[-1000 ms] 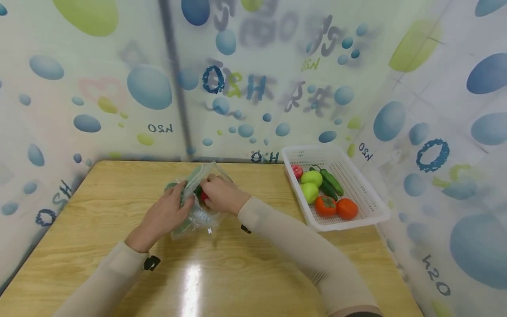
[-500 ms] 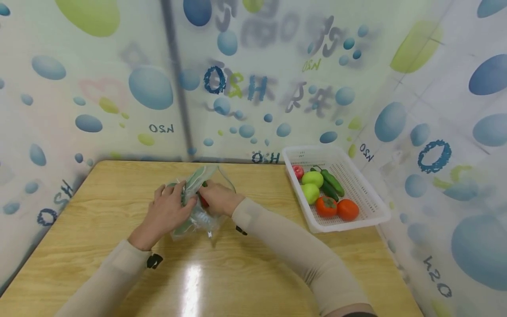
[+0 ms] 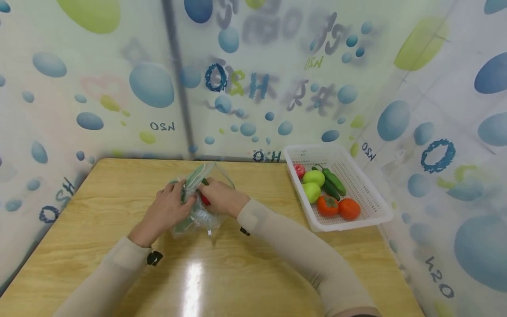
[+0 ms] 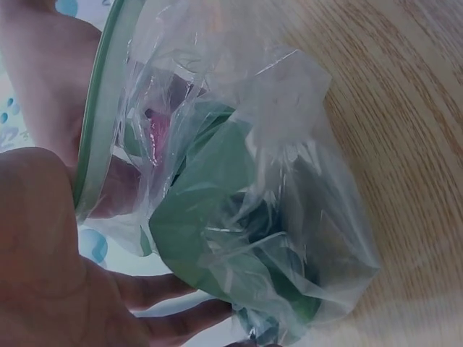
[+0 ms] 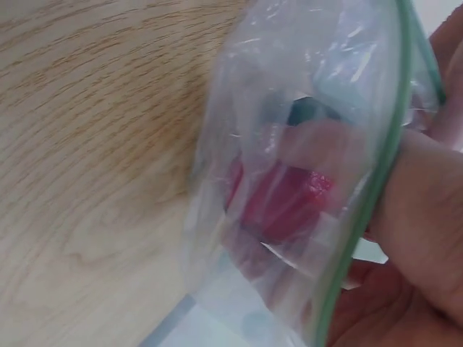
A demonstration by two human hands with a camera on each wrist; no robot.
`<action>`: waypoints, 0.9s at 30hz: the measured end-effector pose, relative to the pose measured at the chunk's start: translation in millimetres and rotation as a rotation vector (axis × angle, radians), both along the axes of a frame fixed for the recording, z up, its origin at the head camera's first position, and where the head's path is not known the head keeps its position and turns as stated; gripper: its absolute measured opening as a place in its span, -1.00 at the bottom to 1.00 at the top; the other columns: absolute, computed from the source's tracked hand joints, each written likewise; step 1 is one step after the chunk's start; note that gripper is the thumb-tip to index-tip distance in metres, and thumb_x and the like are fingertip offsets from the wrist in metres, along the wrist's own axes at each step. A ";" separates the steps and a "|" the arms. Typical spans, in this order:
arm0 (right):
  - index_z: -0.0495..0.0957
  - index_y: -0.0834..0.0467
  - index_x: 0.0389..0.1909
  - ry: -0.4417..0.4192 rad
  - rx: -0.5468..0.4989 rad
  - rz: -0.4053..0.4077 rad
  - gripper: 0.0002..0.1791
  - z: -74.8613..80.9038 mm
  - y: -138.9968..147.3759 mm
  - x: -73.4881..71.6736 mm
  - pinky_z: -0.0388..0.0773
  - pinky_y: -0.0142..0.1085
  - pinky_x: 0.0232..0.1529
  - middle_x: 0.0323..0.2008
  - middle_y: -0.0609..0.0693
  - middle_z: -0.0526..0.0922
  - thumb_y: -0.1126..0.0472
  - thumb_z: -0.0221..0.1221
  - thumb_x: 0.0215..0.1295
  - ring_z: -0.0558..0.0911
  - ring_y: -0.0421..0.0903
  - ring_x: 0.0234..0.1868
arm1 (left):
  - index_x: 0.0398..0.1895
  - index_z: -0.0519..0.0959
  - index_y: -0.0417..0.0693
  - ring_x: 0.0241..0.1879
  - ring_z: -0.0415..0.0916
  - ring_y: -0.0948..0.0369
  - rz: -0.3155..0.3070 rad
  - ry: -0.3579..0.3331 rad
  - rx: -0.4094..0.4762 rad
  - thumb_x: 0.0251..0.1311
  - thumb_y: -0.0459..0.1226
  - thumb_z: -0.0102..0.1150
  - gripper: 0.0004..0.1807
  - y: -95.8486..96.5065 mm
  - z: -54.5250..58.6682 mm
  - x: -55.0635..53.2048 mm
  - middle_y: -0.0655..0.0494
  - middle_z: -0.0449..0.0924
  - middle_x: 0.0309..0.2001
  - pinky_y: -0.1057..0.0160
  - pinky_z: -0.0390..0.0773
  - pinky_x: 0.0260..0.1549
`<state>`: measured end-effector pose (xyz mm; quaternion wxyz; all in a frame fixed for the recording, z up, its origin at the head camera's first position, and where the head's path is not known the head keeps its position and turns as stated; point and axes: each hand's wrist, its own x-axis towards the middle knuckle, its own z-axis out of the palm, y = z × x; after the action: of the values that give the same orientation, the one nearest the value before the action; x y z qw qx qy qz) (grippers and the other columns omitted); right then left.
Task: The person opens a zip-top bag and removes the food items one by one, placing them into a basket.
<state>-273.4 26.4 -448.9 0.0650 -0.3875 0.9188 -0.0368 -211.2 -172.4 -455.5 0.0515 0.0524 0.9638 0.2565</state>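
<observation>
A clear zip bag (image 3: 203, 218) with a green seal strip stands on the table, its mouth tilted up. My left hand (image 3: 168, 211) grips the bag's side near the mouth, fingers spread along the outside. My right hand (image 3: 222, 197) reaches inside through the mouth. Between its thumb and fingers is a glossy red fruit or vegetable (image 5: 286, 206), partly covered by the fingers and seen through the plastic. A dark green thing (image 5: 311, 110) lies beside it. More dark green produce (image 4: 253, 217) shows through the bag in the left wrist view; its kind is unclear.
To the right, a white perforated basket (image 3: 376, 215) holds two green apples (image 3: 313, 185), long green peppers (image 3: 332, 182), two orange-red tomato-like fruits (image 3: 338, 208) and a pinkish-red fruit (image 3: 299, 170). The wooden table (image 3: 253, 268) meets the patterned wall (image 3: 269, 88) behind.
My right hand has shifted slightly within the bag's mouth, and a green tip now shows above its fingers. The left hand keeps its hold on the bag. The basket has not moved.
</observation>
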 end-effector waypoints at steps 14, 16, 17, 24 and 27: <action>0.61 0.18 0.42 0.069 -0.115 0.050 -0.49 15.4 22.6 18.6 0.86 -0.18 0.23 0.27 0.23 0.72 0.17 0.52 0.58 0.86 0.08 0.15 | 0.85 0.14 -0.40 0.62 0.24 -0.70 -0.007 -0.003 -0.004 0.79 0.07 -0.06 -0.11 -3.4 -0.2 3.6 -0.61 0.20 0.75 -0.69 0.42 0.51; 0.60 0.17 0.42 0.065 -0.131 0.051 -0.48 18.3 25.3 20.6 0.86 -0.19 0.24 0.28 0.23 0.72 0.19 0.52 0.58 0.85 0.07 0.17 | 0.84 0.14 -0.41 0.63 0.23 -0.70 -0.011 -0.001 -0.004 0.80 0.08 -0.07 -0.11 -3.0 -0.3 3.7 -0.61 0.19 0.75 -0.69 0.41 0.51; 0.59 0.16 0.42 0.065 -0.137 0.052 -0.48 19.5 26.8 21.2 0.86 -0.19 0.24 0.28 0.23 0.72 0.19 0.52 0.57 0.84 0.07 0.17 | 0.84 0.14 -0.42 0.63 0.22 -0.71 -0.013 -0.001 -0.004 0.79 0.08 -0.07 -0.11 -2.5 -0.1 3.8 -0.62 0.19 0.75 -0.69 0.41 0.51; 0.59 0.15 0.43 0.054 -0.169 0.052 -0.47 28.8 35.2 28.1 0.85 -0.22 0.19 0.28 0.21 0.69 0.20 0.52 0.57 0.80 0.02 0.17 | 0.83 0.13 -0.43 0.64 0.21 -0.71 -0.011 -0.006 -0.008 0.80 0.07 -0.04 -0.11 -3.6 0.9 5.4 -0.63 0.18 0.74 -0.69 0.43 0.50; 0.59 0.17 0.42 0.063 -0.190 0.053 -0.47 33.1 41.0 31.8 0.86 -0.22 0.16 0.25 0.20 0.70 0.22 0.53 0.55 0.80 0.01 0.13 | 0.83 0.14 -0.44 0.62 0.23 -0.72 -0.016 -0.001 -0.004 0.80 0.06 -0.04 -0.11 -3.5 -1.2 5.2 -0.64 0.20 0.73 -0.69 0.44 0.49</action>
<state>-241.6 67.4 -415.8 0.0001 -0.4171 0.9022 -0.1098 -205.9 -175.9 -456.7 0.0542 0.0600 0.9638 0.2540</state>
